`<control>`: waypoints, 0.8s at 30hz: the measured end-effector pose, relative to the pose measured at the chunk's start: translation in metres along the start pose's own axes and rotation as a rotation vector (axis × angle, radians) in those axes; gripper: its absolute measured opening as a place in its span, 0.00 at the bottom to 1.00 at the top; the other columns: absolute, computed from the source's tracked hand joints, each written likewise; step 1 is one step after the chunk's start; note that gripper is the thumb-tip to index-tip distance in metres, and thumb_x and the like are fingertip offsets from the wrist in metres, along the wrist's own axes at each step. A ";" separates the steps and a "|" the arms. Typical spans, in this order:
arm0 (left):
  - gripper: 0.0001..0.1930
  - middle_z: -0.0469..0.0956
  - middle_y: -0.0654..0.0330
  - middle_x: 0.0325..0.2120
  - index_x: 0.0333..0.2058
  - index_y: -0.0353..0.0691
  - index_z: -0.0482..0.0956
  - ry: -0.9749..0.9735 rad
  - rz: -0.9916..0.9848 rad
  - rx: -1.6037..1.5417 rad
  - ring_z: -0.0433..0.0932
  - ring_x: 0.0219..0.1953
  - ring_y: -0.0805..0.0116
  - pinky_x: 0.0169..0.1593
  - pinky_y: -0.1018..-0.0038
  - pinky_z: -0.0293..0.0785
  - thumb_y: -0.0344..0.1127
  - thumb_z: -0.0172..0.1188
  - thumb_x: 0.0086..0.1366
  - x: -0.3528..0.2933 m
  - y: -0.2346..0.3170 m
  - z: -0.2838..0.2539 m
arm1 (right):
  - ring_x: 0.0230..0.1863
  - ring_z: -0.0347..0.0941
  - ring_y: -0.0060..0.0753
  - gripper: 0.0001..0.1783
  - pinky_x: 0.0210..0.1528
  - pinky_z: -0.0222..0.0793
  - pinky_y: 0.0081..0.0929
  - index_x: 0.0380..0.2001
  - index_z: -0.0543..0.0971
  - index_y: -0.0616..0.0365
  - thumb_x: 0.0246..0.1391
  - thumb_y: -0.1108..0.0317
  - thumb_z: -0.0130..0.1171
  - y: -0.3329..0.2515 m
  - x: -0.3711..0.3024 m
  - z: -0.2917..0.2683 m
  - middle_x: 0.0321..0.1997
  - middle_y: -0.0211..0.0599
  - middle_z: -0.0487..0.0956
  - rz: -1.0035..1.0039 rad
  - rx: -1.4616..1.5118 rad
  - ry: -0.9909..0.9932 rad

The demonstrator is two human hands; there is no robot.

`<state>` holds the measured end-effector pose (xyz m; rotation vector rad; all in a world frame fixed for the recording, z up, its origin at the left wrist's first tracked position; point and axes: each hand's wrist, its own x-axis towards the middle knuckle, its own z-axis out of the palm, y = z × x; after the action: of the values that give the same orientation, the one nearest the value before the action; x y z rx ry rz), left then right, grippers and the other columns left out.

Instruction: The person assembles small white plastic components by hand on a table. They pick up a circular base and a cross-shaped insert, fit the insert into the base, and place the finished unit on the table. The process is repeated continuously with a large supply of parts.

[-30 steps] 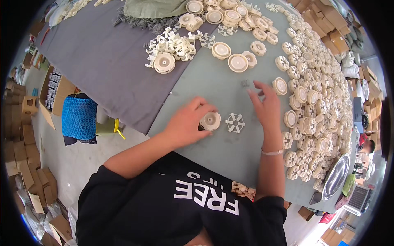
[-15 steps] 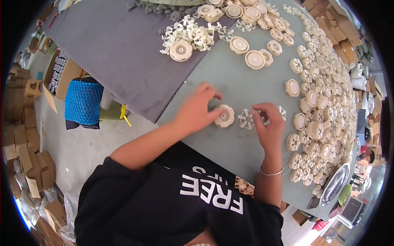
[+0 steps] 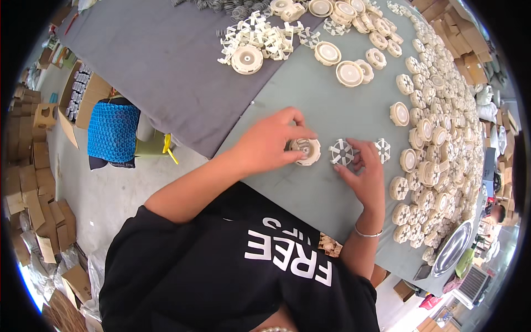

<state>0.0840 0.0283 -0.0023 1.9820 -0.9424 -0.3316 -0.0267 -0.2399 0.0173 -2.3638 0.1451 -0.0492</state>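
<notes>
Grey coil spring (image 3: 303, 144) sits between thumb and index finger of the left hand (image 3: 271, 138), pinched, right over the open cream round housing (image 3: 314, 157). Whether the spring's lower end touches the housing, can't tell. Housing lies flat on the grey-green tabletop (image 3: 276, 200), just right of the left fingertips; thumb tip overlaps its left side in view.

Right hand (image 3: 368, 169) is curled round the right side of a six-spoked clip (image 3: 341, 152): index near the upper edge, thumb near the lower edge, other fingers bent in. Can't tell if that clip is gripped or only touched. It's just right of the housing, gap between them. Second spoked clip (image 3: 383, 150) lies just right of the right fingers.

Further out: dense spread of assembled cream housings (image 3: 426, 172) on the right, shiny oval metal tray (image 3: 452, 249) at its near end. Far side: heap of white clips (image 3: 261, 34) on grey cloth (image 3: 171, 83), single cream housing (image 3: 246, 60) against the heap, grey springs (image 3: 228, 8) behind
</notes>
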 end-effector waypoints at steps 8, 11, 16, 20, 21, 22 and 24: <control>0.25 0.75 0.60 0.50 0.56 0.47 0.85 -0.022 -0.096 -0.023 0.78 0.50 0.58 0.53 0.64 0.77 0.36 0.76 0.59 -0.009 0.015 0.006 | 0.36 0.71 0.27 0.35 0.39 0.73 0.27 0.57 0.82 0.54 0.41 0.72 0.79 -0.003 -0.001 0.000 0.47 0.30 0.78 0.007 0.007 0.008; 0.22 0.75 0.60 0.50 0.53 0.45 0.85 -0.020 -0.081 -0.036 0.79 0.49 0.59 0.52 0.65 0.77 0.35 0.75 0.59 -0.013 0.009 0.007 | 0.36 0.71 0.27 0.35 0.39 0.73 0.27 0.57 0.82 0.53 0.41 0.72 0.79 -0.003 0.000 0.001 0.47 0.30 0.78 -0.018 0.010 0.016; 0.17 0.76 0.61 0.47 0.47 0.44 0.84 -0.001 -0.077 0.028 0.80 0.46 0.59 0.49 0.65 0.78 0.34 0.74 0.59 -0.013 0.023 0.004 | 0.36 0.71 0.27 0.35 0.38 0.73 0.27 0.57 0.83 0.53 0.40 0.72 0.79 0.000 0.000 0.000 0.46 0.30 0.77 -0.012 0.010 0.010; 0.16 0.75 0.61 0.44 0.45 0.44 0.82 -0.027 -0.048 0.204 0.80 0.44 0.57 0.47 0.63 0.78 0.35 0.74 0.59 -0.010 0.032 0.007 | 0.36 0.71 0.27 0.35 0.38 0.72 0.26 0.56 0.83 0.53 0.40 0.71 0.79 0.001 0.000 0.001 0.46 0.30 0.77 -0.011 0.013 0.012; 0.16 0.75 0.61 0.44 0.45 0.44 0.82 -0.038 -0.042 0.248 0.80 0.44 0.57 0.47 0.62 0.78 0.35 0.74 0.59 -0.009 0.032 0.008 | 0.36 0.71 0.27 0.35 0.38 0.72 0.26 0.56 0.83 0.53 0.40 0.71 0.79 0.000 0.000 0.000 0.46 0.29 0.77 -0.014 0.013 0.013; 0.16 0.75 0.60 0.44 0.45 0.44 0.82 -0.037 -0.037 0.243 0.80 0.44 0.56 0.47 0.62 0.78 0.35 0.74 0.59 -0.008 0.033 0.009 | 0.36 0.71 0.27 0.35 0.38 0.72 0.26 0.56 0.83 0.53 0.40 0.71 0.79 -0.001 0.000 0.000 0.46 0.29 0.77 -0.017 0.013 0.014; 0.17 0.75 0.60 0.43 0.45 0.43 0.81 -0.038 -0.023 0.232 0.80 0.44 0.56 0.47 0.61 0.78 0.36 0.74 0.59 -0.006 0.033 0.013 | 0.36 0.71 0.27 0.35 0.38 0.72 0.26 0.56 0.83 0.54 0.40 0.71 0.79 -0.002 -0.001 -0.001 0.46 0.30 0.77 -0.019 0.012 0.015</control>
<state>0.0564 0.0148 0.0162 2.2052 -1.0205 -0.2844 -0.0272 -0.2390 0.0192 -2.3532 0.1292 -0.0764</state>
